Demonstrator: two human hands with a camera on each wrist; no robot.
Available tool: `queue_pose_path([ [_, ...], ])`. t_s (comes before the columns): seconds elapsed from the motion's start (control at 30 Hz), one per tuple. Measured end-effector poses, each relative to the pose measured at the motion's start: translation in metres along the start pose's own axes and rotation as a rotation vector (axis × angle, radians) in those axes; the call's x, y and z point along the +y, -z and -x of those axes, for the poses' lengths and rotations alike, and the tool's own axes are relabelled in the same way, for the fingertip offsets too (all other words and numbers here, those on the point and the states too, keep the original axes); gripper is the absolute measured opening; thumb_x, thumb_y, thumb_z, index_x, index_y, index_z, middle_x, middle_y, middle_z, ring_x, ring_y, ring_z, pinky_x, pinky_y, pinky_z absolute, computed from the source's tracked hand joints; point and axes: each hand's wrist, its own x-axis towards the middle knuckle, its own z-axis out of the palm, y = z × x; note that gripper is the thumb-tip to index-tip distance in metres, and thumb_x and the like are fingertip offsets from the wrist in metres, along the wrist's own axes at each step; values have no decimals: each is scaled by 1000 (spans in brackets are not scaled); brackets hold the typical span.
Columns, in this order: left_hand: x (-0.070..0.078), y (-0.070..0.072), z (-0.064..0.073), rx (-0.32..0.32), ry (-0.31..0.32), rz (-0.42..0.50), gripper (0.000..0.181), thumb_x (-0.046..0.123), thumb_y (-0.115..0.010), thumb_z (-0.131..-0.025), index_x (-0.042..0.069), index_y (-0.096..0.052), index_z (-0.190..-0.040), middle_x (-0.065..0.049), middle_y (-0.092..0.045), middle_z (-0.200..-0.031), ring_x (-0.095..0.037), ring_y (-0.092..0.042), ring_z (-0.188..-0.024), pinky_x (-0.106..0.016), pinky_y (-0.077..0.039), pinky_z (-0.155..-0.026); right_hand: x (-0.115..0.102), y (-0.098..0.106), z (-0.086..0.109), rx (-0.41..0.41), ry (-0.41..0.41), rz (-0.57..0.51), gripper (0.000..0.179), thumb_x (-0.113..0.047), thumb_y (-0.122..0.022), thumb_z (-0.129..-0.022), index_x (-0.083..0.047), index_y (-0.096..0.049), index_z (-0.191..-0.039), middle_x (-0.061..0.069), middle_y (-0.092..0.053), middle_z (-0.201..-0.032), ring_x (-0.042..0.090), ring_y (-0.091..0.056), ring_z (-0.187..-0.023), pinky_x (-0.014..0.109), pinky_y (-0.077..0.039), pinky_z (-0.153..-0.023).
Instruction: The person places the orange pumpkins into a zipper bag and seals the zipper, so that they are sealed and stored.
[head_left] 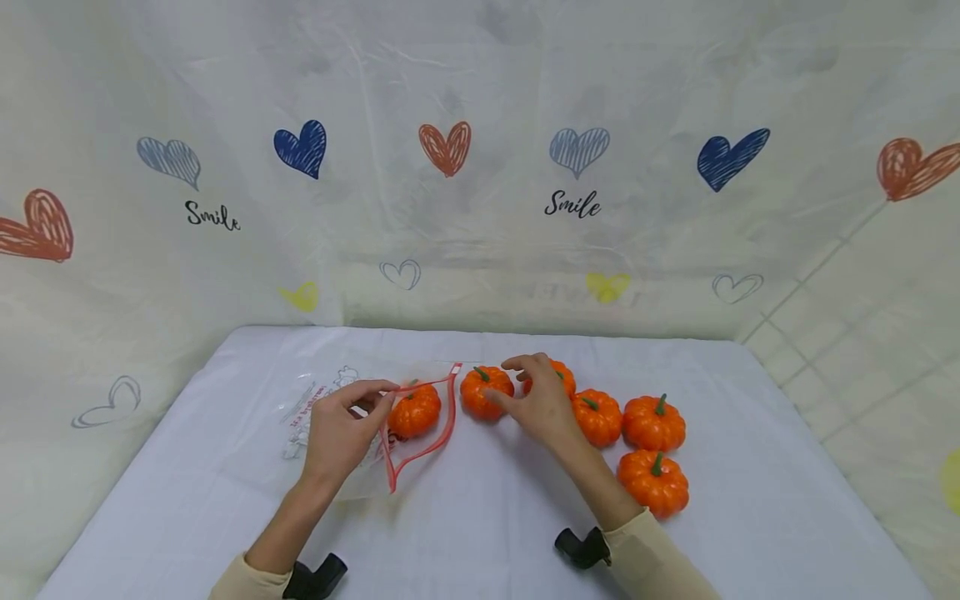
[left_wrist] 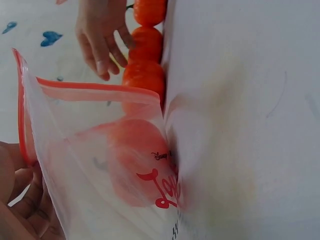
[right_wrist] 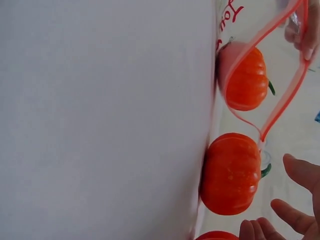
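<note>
"Fingers (head_left: 372, 389) of the left hand (head_left: 334, 429): how were they entered?"

"Clamped in a pinch on the edge of one clear bag (head_left: 452, 404), red-rimmed, its mouth parted toward the right."

"And the right hand (head_left: 546, 407)?"

"Thumb and fingers apart, poised above the near pumpkin (head_left: 476, 393), orange. By the right wrist view, a gap lay between the thumb and its green stem (right_wrist: 266, 171)."

"Contents of the bag?"

"One item: the bagged pumpkin (head_left: 415, 411), orange, stem up, inside and just behind the open mouth. Red lettering (left_wrist: 148, 176) marked the plastic in front of it."

"Place of the near pumpkin?"

"On the bench (head_left: 465, 533), outside the bag, just beside the mouth."

"Remaining pumpkins?"

"Four, all orange, on the right. The third pumpkin (head_left: 562, 379) was partly hidden by the right hand; the fourth pumpkin (head_left: 597, 418) sat just nearer the person; the fifth pumpkin (head_left: 655, 423) stood to the right of that; the sixth pumpkin (head_left: 651, 483) lay in front of the fifth."

"Wearer's articles?"

"Beige sleeves (head_left: 663, 557), with a black device (head_left: 581, 547) at each wrist."

"Surroundings?"

"White covering over the bench; behind it, a pale backdrop (head_left: 487, 221) printed with hearts in blue, red and yellow, and the word 'Smile' twice."
</note>
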Motion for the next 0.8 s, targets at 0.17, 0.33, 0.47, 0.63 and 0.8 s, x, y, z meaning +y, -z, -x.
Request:
queue_pose_path([
  [0.17, 1, 0, 0, -6, 6, 8, 13, 22, -76, -95, 19, -82, -107, -1, -75, -87, -15, -61, -83, -17, -53, -72, 8, 1, -3, -19, 9, 0, 53, -31, -88, -84, -12, -68, -130, 15, -62, -128, 30, -60, -114, 40, -56, -91],
  [0.33, 0, 0, 0, 2, -11, 2, 13, 20, -78, -94, 19, -82, -106, -1, -74, -85, -14, -62, -82, -18, -53, -71, 12, 1, -4, -43, 18, -14, 55, -29, -88, -85, -11, -67, -132, 15, -61, -131, 31, -61, -117, 43, -57, -93],
  [0.47, -1, -1, -1, 4, -34, 4, 13, 19, -77, -94, 19, -82, -106, 0, -74, -84, -12, -62, -81, -18, -54, -70, 12, 0, -4, -69, 31, -35, 57, -25, -88, -84, -9, -65, -134, 15, -60, -134, 33, -61, -124, 49, -55, -99],
  [0.63, -2, -1, 0, -1, -41, 10, 13, 19, -77, -94, 19, -83, -106, 0, -73, -83, -11, -61, -80, -18, -54, -70, 12, -2, -4, -115, 30, -43, 63, -23, -88, -84, -9, -62, -139, 13, -60, -141, 34, -60, -132, 52, -53, -106],
  [0.8, -2, 0, 0, -8, -36, 10, 12, 19, -76, -95, 19, -83, -105, 0, -74, -84, -11, -61, -81, -18, -54, -70, 9, -5, -4, -160, 1, 2, 72, -27, -88, -84, -13, -57, -147, 9, -57, -150, 33, -55, -138, 53, -50, -112],
])
